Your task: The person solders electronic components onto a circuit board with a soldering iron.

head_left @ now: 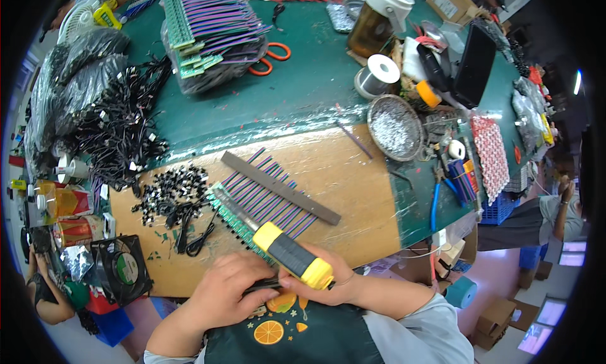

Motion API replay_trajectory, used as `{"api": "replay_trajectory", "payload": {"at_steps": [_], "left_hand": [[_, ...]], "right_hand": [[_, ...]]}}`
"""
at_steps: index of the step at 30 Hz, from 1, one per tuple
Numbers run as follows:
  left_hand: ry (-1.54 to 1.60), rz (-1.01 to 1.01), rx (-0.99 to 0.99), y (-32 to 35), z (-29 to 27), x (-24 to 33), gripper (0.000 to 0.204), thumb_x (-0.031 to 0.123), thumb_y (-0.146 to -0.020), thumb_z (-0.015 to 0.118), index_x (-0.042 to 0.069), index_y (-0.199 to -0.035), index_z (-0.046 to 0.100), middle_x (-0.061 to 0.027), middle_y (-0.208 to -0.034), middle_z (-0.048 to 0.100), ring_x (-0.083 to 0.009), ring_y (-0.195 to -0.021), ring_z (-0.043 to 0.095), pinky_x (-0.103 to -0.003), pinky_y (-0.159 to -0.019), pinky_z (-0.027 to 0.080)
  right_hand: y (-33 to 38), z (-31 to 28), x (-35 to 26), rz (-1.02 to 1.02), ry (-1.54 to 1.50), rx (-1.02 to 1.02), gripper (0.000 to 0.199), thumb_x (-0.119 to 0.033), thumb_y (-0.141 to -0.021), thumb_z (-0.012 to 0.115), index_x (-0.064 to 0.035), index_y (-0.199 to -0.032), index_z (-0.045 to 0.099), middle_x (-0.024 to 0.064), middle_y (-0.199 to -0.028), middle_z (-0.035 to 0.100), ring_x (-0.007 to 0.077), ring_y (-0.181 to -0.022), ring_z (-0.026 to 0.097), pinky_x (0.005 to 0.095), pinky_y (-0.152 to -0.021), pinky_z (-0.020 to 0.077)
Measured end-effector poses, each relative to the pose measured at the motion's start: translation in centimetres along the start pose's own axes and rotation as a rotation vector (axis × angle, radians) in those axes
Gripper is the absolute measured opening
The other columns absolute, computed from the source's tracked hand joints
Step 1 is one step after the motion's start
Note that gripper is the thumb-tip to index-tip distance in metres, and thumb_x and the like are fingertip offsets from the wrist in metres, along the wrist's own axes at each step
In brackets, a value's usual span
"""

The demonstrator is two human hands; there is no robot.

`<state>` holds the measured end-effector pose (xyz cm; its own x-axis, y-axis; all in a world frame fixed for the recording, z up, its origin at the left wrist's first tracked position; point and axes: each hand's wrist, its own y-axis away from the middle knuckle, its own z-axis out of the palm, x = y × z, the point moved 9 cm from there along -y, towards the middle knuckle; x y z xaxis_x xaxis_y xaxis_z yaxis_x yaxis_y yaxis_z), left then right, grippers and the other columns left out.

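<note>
My right hand is closed around a tool with a thick yellow-and-black handle and a metal shaft, which looks like a soldering iron. Its shaft points up and left over a row of green circuit boards. Purple, blue and black wires run from the boards, with a dark flat bar lying across them. My left hand is closed beside the right one at the mat's near edge. A thin dark piece shows between the hands, mostly hidden by the fingers.
Small black connectors and black cables lie left of the boards. Wired boards, orange-handled scissors, a solder spool and a bowl of metal bits stand farther back. Blue-handled pliers lie right; a fan stands left.
</note>
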<state>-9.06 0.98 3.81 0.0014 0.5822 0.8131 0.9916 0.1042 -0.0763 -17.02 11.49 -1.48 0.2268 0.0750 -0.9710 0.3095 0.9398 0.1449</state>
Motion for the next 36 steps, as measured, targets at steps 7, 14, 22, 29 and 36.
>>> {"api": "replay_trajectory", "payload": {"at_steps": [7, 14, 22, 29, 36], "left_hand": [[0.259, -0.196, -0.047, 0.4, 1.6, -1.7, 0.018, 0.012, -0.080, 0.079, 0.007, -0.096, 0.073, -0.0089, -0.085, 0.070, -0.0281, -0.076, 0.068, -0.035, -0.067, 0.054], [-0.073, -0.060, -0.015, 0.2, 1.2, 0.1, 0.013, 0.010, -0.078, 0.077, 0.009, -0.091, 0.073, -0.0069, -0.076, 0.063, -0.0282, -0.069, 0.063, -0.040, -0.061, 0.051], [-0.273, -0.070, 0.027, 1.2, 0.9, 1.1, 0.021, -0.001, -0.069, 0.072, 0.006, -0.088, 0.070, -0.0120, -0.078, 0.063, -0.0337, -0.068, 0.061, -0.042, -0.059, 0.048], [-0.436, -0.163, 0.410, 3.0, -5.9, -1.4, 0.010, -0.005, -0.077, 0.071, 0.001, -0.083, 0.066, -0.0134, -0.078, 0.063, -0.0315, -0.070, 0.061, -0.039, -0.064, 0.049], [-0.397, -0.164, 0.451, -0.5, -6.1, -3.4, 0.011, -0.001, -0.080, 0.073, 0.004, -0.089, 0.070, -0.0116, -0.085, 0.063, -0.0292, -0.075, 0.064, -0.037, -0.065, 0.052]], "right_hand": [[0.6, -0.2, 0.8, -0.028, 0.027, -0.007, 0.045, -0.001, -0.093, 0.068, 0.0030, -0.133, 0.049, 0.0052, -0.098, 0.064, 0.0118, -0.089, 0.061, 0.0265, -0.078, 0.0497], [0.2, -0.2, 0.5, -0.070, 0.142, -0.108, 0.069, -0.009, -0.085, 0.072, -0.0046, -0.146, 0.040, 0.0157, -0.125, 0.063, 0.0288, -0.116, 0.063, 0.0370, -0.094, 0.0503], [-0.2, 0.9, 1.3, -0.038, 0.244, -0.075, 0.073, -0.009, -0.078, 0.077, -0.0093, -0.142, 0.043, 0.0176, -0.123, 0.063, 0.0381, -0.113, 0.062, 0.0413, -0.092, 0.0507], [1.7, -2.0, 3.0, 0.059, 0.040, 0.156, 0.063, -0.012, -0.087, 0.075, -0.0004, -0.141, 0.045, 0.0130, -0.116, 0.066, 0.0220, -0.108, 0.064, 0.0353, -0.090, 0.0513], [2.7, -3.4, 3.6, 0.145, -0.143, 0.072, 0.020, -0.001, -0.088, 0.073, -0.0048, -0.104, 0.061, 0.0018, -0.095, 0.063, 0.0099, -0.088, 0.061, 0.0283, -0.076, 0.0498]]}}
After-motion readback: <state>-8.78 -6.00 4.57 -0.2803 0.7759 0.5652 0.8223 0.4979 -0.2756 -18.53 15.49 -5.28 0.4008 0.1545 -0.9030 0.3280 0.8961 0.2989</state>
